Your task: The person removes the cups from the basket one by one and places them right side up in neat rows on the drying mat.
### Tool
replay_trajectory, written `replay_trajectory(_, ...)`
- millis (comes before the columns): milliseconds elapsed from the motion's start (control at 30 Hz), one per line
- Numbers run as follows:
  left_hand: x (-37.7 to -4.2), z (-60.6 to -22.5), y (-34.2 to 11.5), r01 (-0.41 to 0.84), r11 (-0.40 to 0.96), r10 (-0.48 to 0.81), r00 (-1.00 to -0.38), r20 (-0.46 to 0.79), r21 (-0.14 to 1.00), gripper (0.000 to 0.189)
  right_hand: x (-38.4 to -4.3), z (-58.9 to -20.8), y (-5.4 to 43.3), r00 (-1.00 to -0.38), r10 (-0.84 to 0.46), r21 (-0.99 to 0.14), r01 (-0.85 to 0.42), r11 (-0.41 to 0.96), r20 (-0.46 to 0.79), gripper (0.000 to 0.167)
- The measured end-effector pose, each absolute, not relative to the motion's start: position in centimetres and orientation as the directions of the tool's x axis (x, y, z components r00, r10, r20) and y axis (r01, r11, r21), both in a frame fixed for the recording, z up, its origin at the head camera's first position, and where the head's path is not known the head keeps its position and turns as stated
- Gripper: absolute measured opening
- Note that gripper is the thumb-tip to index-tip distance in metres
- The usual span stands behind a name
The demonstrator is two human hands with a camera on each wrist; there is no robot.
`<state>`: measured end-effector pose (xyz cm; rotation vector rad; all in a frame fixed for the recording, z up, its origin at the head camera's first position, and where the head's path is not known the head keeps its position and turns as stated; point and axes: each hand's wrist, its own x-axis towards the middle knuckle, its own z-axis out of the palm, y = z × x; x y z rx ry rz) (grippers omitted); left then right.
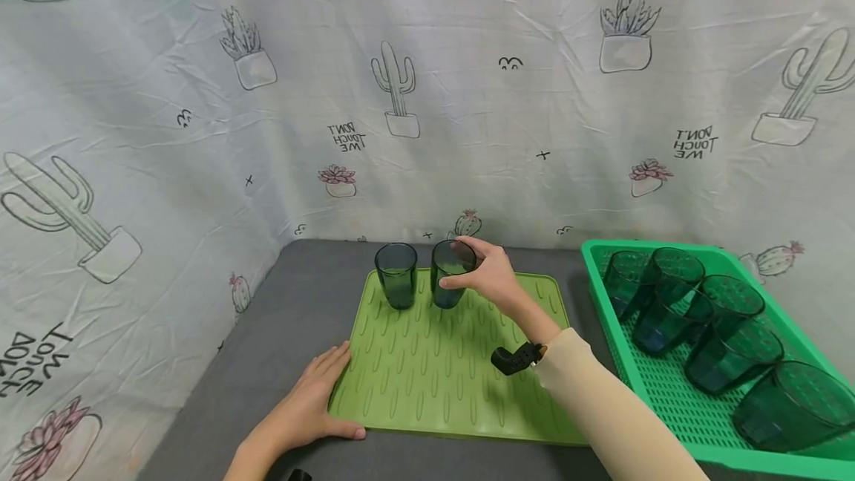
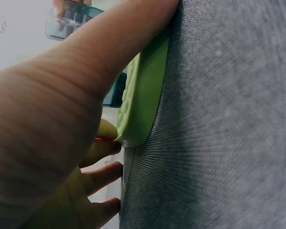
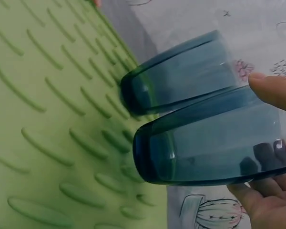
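My right hand (image 1: 490, 273) grips a dark blue-green drinking glass (image 3: 209, 143) near its rim, thumb on one side and fingers on the other. The glass is upright over the back of a green ribbed mat (image 1: 427, 384); whether its base touches the mat, I cannot tell. Just left of it, a matching glass (image 1: 397, 277) stands upright on the mat. My left hand (image 1: 303, 399) rests at the mat's front left corner, fingers extended along the left edge and thumb by the front edge. In the left wrist view its fingers (image 2: 102, 176) are partly hidden behind the forearm.
To the right stands a green plastic basket (image 1: 604, 318) with several similar glasses (image 1: 735, 355) inside. The mat lies on a grey tabletop (image 1: 267, 318). A white curtain (image 1: 467, 95) printed with cacti hangs behind the table and along its left side.
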<state>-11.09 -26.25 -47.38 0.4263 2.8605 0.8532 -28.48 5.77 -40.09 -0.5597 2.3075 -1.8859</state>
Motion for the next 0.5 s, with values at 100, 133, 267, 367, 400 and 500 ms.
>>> replay_trajectory(100, -11.1, -47.4, -26.3, 0.234, 0.8, 0.303, -0.952, -0.036, 0.552, 0.126, -28.9, -40.5, 5.5, -0.921, -0.359, -0.961, -0.22, 0.165, 0.149, 0.081)
replay_trajectory(133, -11.1, -47.4, -26.3, 0.235, 0.801, 0.304, -0.952, -0.036, 0.551, 0.126, -29.0, -40.5, 5.4, -0.919, -0.365, -0.962, -0.221, 0.161, 0.151, 0.081)
replay_trajectory(267, -11.2, -47.4, -26.3, 0.231, 0.801, 0.304, -0.952, -0.042, 0.553, 0.126, -29.3, -40.6, 5.2, -0.911, -0.379, -0.962, -0.23, 0.148, 0.16, 0.081)
replay_trajectory(367, -11.2, -47.4, -26.3, 0.233, 0.797, 0.307, -0.951, -0.042, 0.557, 0.126, -29.5, -40.7, 5.0, -0.905, -0.394, -0.96, -0.235, 0.152, 0.159, 0.081)
replay_trajectory(400, -11.2, -47.5, -26.3, 0.233, 0.796, 0.308, -0.951, -0.042, 0.559, 0.126, -29.6, -40.7, 4.9, -0.905, -0.396, -0.959, -0.233, 0.16, 0.154, 0.081)
replay_trajectory(500, -11.3, -47.4, -26.2, 0.232, 0.795, 0.308, -0.95, -0.044, 0.56, 0.127, -29.8, -40.7, 4.9, -0.905, -0.401, -0.954, -0.235, 0.187, 0.144, 0.081)
